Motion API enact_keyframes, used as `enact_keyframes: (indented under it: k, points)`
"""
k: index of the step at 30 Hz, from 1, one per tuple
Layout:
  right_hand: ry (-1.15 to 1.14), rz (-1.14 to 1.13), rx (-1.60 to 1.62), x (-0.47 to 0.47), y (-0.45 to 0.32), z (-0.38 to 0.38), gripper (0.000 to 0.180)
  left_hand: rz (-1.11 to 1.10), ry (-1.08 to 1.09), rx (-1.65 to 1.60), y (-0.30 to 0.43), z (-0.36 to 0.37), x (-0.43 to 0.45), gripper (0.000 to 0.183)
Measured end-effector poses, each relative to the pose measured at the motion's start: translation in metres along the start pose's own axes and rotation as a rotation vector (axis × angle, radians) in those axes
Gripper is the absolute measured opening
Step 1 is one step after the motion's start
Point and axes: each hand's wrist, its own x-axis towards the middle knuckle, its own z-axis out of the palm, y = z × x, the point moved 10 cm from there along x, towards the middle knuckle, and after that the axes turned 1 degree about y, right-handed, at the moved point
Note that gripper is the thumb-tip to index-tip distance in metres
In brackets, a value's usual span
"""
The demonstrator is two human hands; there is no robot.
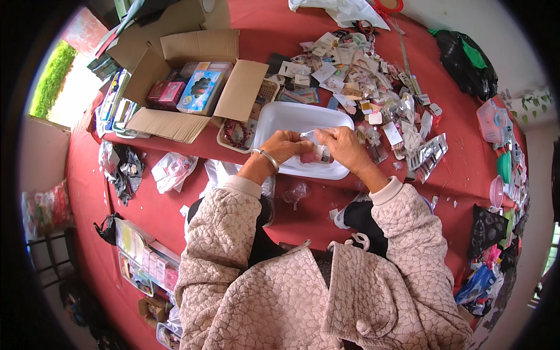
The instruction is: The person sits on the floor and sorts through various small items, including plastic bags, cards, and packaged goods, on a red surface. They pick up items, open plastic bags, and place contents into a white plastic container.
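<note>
Over a white plastic basin [304, 114], my left hand [282, 148] and my right hand [343, 146] pinch the top of a small clear plastic bag [311, 152]. Something pinkish-red and a whitish piece show through or just below the bag; I cannot tell exactly what they are. A metal bangle [270, 161] circles my left wrist. Just left of the basin lies a beaded bracelet [236, 139] in a small basket. To the right and beyond spreads a heap of small carded items in clear packets [354, 70].
An open cardboard box [249, 85] holding packaged goods stands at the upper left. A silvery packet [431, 155] lies right of the basin. A black plastic bag [468, 65] sits at the upper right. Crumpled plastic bags [174, 170] lie on the red cloth at left.
</note>
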Motion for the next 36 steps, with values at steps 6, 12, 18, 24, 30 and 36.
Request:
enact_keyframes:
  k: [6,12,18,24,30,36]
  points:
    - [0.017,0.295,0.376,0.012,0.025,-0.03,0.03,0.022,-0.011,-0.027,0.004,0.002,-0.002,0.017]
    - [-0.239,-0.048,0.029,0.01,-0.003,0.015,0.028,0.008,-0.062,0.109,0.007,0.014,0.0,0.015]
    - [0.047,0.2,0.271,0.022,0.02,-0.02,0.032,-0.057,-0.06,-0.231,0.008,0.008,-0.003,0.015]
    - [-0.164,0.508,0.594,-0.003,0.026,-0.011,0.056,-0.018,0.072,-0.753,0.005,-0.008,-0.001,0.019]
    - [-0.188,0.231,0.473,-0.001,0.001,0.004,0.017,-0.032,0.185,-0.742,0.001,-0.01,0.0,0.029]
    - [0.007,0.231,0.533,0.005,0.013,-0.017,0.017,-0.094,0.007,-0.646,0.001,0.0,-0.004,0.044]
